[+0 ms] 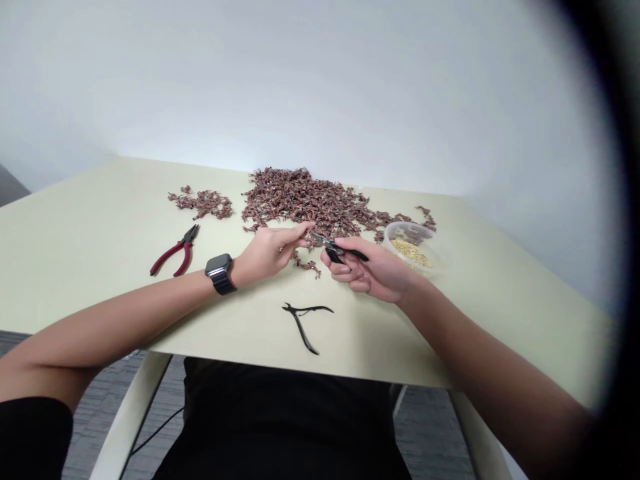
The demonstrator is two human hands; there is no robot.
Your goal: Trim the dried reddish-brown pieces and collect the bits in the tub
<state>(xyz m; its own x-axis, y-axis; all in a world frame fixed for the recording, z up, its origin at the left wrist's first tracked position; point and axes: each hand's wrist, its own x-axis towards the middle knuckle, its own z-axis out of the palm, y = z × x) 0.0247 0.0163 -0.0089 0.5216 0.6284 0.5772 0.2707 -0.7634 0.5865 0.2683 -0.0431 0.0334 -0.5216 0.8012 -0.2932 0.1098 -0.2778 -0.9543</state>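
Observation:
My right hand (pixel 367 270) is closed around black-handled pliers (pixel 333 248), whose metal jaws point left toward the fingertips of my left hand (pixel 273 252). That left hand is pinched, and what sits between its fingers is too small to make out. Behind both hands spreads a large pile of small reddish-brown pieces (pixel 305 197) with thin, leggy ends. A few of the same pieces (pixel 307 265) lie just below, between the hands. Beside my right hand stands a clear round tub (pixel 435 261) holding small gold-coloured bits (pixel 411 252).
Red-handled pliers (pixel 173 257) lie left of my left wrist. Black nippers (pixel 303 323) rest near the table's front edge with handles spread. A smaller heap of brown pieces (pixel 203 203) sits at the left. The pale table (pixel 90 253) meets a white wall (pixel 300 80) behind.

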